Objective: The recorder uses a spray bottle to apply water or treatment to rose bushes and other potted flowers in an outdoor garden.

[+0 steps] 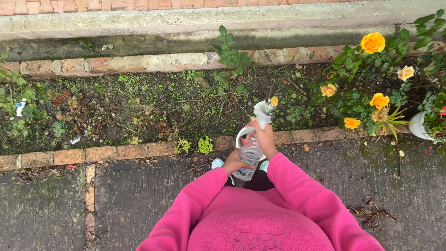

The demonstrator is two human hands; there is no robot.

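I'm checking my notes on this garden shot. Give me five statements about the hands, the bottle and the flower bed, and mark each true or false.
1. Both hands hold a clear plastic spray bottle. True: the left hand grips its lower part and the right hand is up at the sprayer head.
2. The rose bush bears red flowers. False: its blooms are yellow and orange.
3. The sleeves are pink. True.
4. The flower bed is edged with wooden planks. False: a brick border edges it.
5. The rose bush stands at the left of the bed. False: it is at the right.
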